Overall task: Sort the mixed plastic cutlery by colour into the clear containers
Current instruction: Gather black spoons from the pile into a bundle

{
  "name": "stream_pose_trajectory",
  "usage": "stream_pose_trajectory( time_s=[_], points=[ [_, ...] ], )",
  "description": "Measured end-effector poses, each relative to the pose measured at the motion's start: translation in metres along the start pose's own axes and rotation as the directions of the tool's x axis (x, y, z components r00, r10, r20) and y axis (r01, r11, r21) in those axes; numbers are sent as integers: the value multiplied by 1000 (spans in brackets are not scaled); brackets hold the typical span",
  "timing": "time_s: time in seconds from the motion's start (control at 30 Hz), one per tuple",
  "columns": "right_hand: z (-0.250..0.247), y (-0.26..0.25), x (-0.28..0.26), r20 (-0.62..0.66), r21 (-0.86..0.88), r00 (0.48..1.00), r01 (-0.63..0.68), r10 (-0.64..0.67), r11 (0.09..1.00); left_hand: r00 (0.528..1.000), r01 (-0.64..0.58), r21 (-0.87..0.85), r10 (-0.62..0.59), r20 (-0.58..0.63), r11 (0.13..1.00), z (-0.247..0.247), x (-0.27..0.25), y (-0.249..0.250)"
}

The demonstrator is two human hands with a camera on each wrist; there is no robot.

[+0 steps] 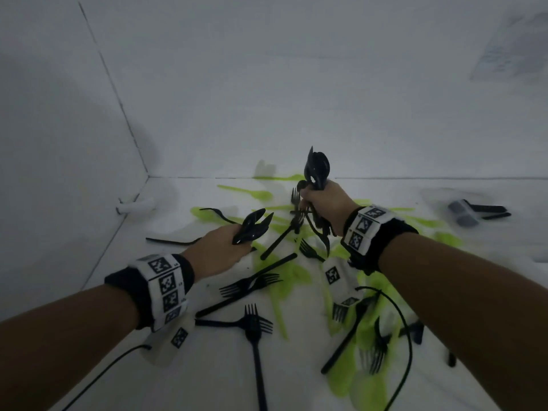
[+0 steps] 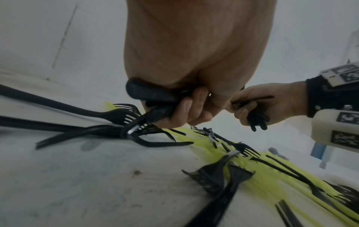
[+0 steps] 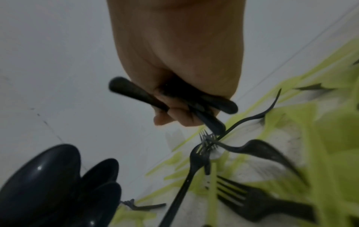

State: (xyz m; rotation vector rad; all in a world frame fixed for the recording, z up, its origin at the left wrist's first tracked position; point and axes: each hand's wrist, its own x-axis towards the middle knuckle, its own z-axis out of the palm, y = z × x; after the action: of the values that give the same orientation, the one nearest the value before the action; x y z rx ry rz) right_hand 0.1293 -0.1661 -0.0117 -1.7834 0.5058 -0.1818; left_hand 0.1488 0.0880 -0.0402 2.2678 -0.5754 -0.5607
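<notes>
Black and lime-green plastic cutlery lies mixed on the white table [image 1: 207,381]. My left hand [image 1: 228,244] grips a few black spoons [image 1: 253,223] by their handles, bowls pointing away; in the left wrist view its fingers [image 2: 186,110] curl round the black handles [image 2: 151,95]. Further back, my right hand [image 1: 321,203] holds a larger bundle of black spoons [image 1: 317,170] upright, with the handles [image 3: 174,98] sticking out below the fist. Loose black forks [image 1: 252,324] and green pieces [image 1: 278,315] lie below and between both hands.
A clear container [image 1: 439,197] with dark pieces [image 1: 486,210] inside stands at the back right. A small white object [image 1: 135,206] lies near the back left corner. White walls close in the table at the left and back. Cables [image 1: 406,330] trail from my wrist cameras.
</notes>
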Motion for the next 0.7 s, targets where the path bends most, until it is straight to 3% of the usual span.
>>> stream_pose_trajectory(
  time_s=[0.1, 0.2, 0.27, 0.43, 0.57, 0.7],
  points=[
    [-20, 10, -8, -67, -273, 997, 9, -29, 962, 999, -53, 65, 53, -4, 996, 8, 1, 6],
    [-40, 25, -21, -34, -583, 999, -26, 7, 812, 984, -171, 167, 160, 76, 971, 20, 3, 14],
    [-48, 34, -34, -26, -676, 1000, -29, 16, 737, 962, -258, 272, 219, 165, 927, 28, 3, 20],
    [-67, 48, -69, -58, -702, 998, -55, 21, 710, 910, -375, 371, 262, 320, 850, 43, 11, 19],
    [-83, 54, -94, -134, -685, 991, -108, 22, 721, 906, -406, 422, 296, 304, 810, 41, 25, 21],
    [-98, 63, -109, -229, -641, 972, -197, 60, 742, 920, -381, 361, 310, 239, 851, 44, 28, 26]
  ],
)
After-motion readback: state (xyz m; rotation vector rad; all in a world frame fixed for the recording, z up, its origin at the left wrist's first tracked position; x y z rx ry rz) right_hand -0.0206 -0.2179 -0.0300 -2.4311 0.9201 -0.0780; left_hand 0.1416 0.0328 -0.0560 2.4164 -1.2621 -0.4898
